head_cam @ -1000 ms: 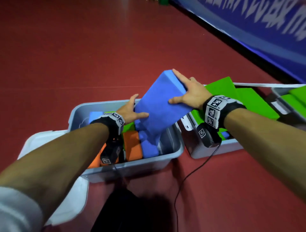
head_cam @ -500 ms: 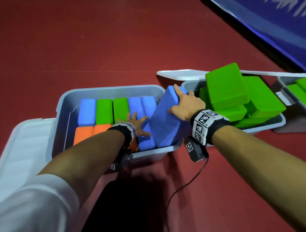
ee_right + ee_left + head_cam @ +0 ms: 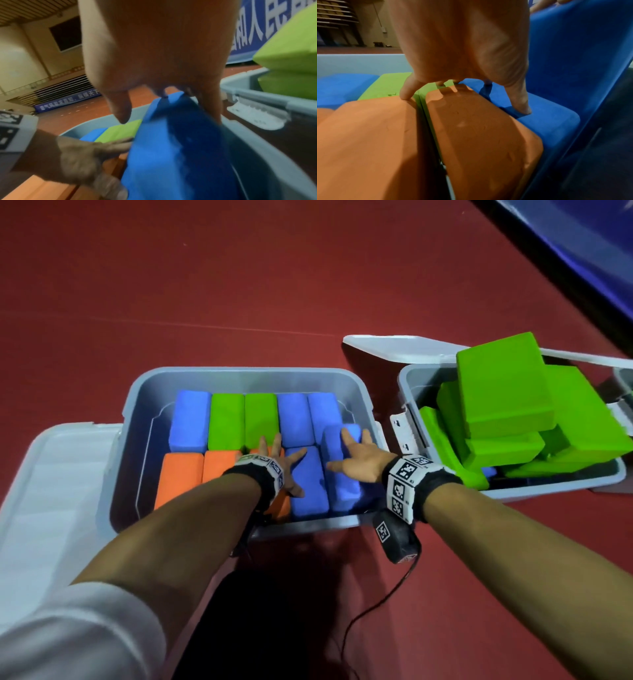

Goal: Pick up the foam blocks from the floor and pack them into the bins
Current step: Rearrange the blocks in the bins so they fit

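Observation:
A grey bin (image 3: 239,371) on the red floor holds two rows of upright foam blocks: blue and green at the back, orange and blue in front. My right hand (image 3: 356,457) presses flat on a blue block (image 3: 346,484) tilted at the front row's right end, standing higher than its neighbours. In the right wrist view the right hand (image 3: 163,54) lies over this blue block (image 3: 163,148). My left hand (image 3: 281,463) is spread across an orange block (image 3: 479,135) and the neighbouring blue block (image 3: 547,121), only the fingertips touching.
A second grey bin (image 3: 548,491) to the right is heaped with large green blocks (image 3: 503,385). One white lid (image 3: 51,491) lies left of the first bin, another (image 3: 394,347) behind the second. A black cable (image 3: 376,611) trails on the floor near me.
The blue block, held above the bin by both hands a second ago, has gone down into the right end of the front row. My left hand moved onto the neighbouring blocks.

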